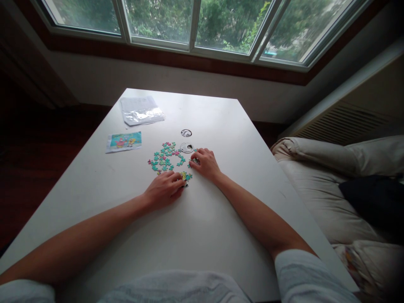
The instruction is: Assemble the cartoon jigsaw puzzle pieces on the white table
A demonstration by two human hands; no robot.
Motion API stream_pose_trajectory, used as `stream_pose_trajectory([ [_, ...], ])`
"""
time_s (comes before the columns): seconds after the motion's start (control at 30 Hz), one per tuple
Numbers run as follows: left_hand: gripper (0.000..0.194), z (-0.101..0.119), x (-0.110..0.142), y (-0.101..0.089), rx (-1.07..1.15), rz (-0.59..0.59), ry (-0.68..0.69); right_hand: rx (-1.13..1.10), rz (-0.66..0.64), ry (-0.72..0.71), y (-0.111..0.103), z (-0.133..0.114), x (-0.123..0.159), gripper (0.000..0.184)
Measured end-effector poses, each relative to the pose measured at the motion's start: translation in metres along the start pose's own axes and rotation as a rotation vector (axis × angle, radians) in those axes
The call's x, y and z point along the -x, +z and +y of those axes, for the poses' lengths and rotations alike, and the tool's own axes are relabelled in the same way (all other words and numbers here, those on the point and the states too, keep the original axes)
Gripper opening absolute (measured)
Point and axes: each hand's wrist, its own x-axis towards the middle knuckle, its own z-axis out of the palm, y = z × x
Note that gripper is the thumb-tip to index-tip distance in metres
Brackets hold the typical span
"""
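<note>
Several small teal, pink and yellow puzzle pieces [166, 158] lie scattered in the middle of a white table [202, 227]. My left hand [164, 189] rests knuckles up at the near edge of the pile, its fingers curled over a few joined pieces [185, 176]. My right hand [205, 162] lies at the right side of the pile, with its fingertips pinched on a piece I can barely make out.
A colourful picture card [123, 141] lies left of the pieces. A clear plastic bag on paper [140, 111] sits further back. Two small round lids [186, 140] lie behind the pile. A cream sofa [331, 189] stands close on the right, windows behind.
</note>
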Motion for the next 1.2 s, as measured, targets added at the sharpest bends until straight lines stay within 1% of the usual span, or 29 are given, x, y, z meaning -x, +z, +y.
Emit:
stream_pose_trajectory([
  [0.13, 0.019, 0.0, -0.001, -0.001, 0.0, 0.001, -0.001, -0.042, 0.02, -0.003, 0.002, 0.0, 0.0, 0.011],
  [0.27, 0.018, -0.001, -0.001, -0.002, 0.004, -0.001, -0.002, -0.214, 0.069, 0.022, 0.0, 0.003, -0.001, 0.007],
  [0.4, 0.019, -0.003, 0.001, -0.002, 0.021, -0.001, -0.006, -0.397, 0.197, 0.143, -0.005, 0.017, -0.003, 0.011],
  [0.5, 0.019, -0.006, 0.002, -0.002, 0.036, -0.002, -0.014, -0.45, 0.278, 0.281, -0.009, 0.034, -0.004, 0.015],
  [0.63, 0.02, -0.01, 0.003, -0.002, 0.045, 0.014, -0.03, -0.421, 0.32, 0.443, -0.01, 0.055, -0.006, 0.018],
  [0.73, 0.022, -0.011, 0.002, -0.002, 0.041, 0.023, -0.027, -0.362, 0.325, 0.491, -0.007, 0.065, -0.006, 0.017],
  [0.87, 0.022, -0.009, 0.002, -0.003, 0.033, 0.023, -0.02, -0.223, 0.268, 0.492, -0.004, 0.07, -0.006, 0.013],
  [1.03, 0.024, -0.009, 0.002, -0.004, 0.035, 0.029, -0.016, -0.048, 0.194, 0.452, -0.004, 0.067, -0.005, 0.012],
  [1.2, 0.023, -0.009, 0.002, -0.003, 0.047, 0.041, -0.012, 0.013, 0.166, 0.423, -0.004, 0.064, -0.005, 0.012],
])
